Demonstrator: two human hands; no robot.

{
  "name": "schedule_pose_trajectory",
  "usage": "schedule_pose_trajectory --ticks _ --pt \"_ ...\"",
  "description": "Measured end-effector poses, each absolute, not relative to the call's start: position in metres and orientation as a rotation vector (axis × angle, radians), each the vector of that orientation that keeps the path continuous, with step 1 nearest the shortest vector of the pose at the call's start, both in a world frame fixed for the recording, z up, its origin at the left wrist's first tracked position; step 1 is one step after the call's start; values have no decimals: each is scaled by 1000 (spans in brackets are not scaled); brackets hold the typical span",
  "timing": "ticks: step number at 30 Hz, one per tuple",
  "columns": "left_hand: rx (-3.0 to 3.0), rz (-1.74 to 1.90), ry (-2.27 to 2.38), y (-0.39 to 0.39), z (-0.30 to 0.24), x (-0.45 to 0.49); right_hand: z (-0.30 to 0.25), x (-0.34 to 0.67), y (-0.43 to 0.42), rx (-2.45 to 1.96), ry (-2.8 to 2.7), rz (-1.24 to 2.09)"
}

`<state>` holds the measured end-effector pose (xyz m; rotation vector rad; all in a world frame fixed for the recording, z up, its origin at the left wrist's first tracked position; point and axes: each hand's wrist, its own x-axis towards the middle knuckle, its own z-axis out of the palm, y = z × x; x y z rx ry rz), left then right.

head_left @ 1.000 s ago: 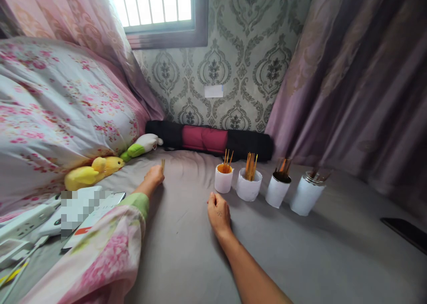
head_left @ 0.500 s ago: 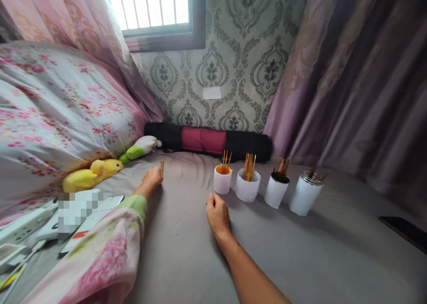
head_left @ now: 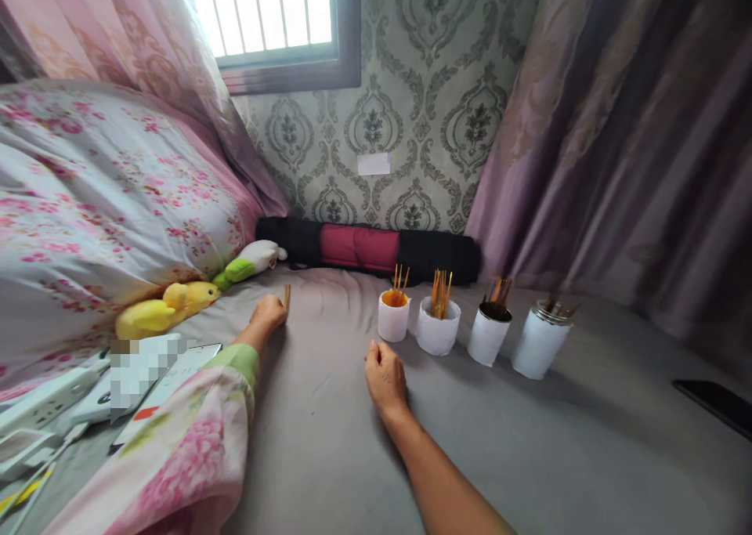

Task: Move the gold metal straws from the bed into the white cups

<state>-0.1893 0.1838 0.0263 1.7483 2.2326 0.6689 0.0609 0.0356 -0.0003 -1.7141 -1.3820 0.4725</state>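
Observation:
My left hand [head_left: 269,314], at the end of a flowered sleeve with a green cuff, is closed round a small bundle of thin sticks [head_left: 287,295] whose tips stick up above the fist. Resting on the grey sheet, my right hand [head_left: 385,376] is curled into a fist, and nothing shows sticking out of it. Just beyond it stands a white-wrapped cup [head_left: 393,322] with an orange inside and a few sticks. To its right come a wider white cup [head_left: 438,337] with upright sticks, a dark-lined white can [head_left: 489,341] and a taller white can [head_left: 539,343], both holding sticks.
A yellow plush toy [head_left: 170,308] and a green-and-white one [head_left: 252,259] lie beside flowered bedding [head_left: 117,198]. A power strip [head_left: 50,398] and phone [head_left: 176,386] are at left. A black-and-red roll [head_left: 358,247] lies along the wall. Another dark phone [head_left: 714,403] lies far right.
The whole view has shifted very slightly. Both hands keep the same pose and place on the sheet, and the sticks stay in my left hand.

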Motion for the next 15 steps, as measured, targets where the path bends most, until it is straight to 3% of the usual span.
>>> schedule_pose_trajectory --ticks 15 --pt "1411 713 2283 177 31 -185 0 62 36 -1694 -1383 478"
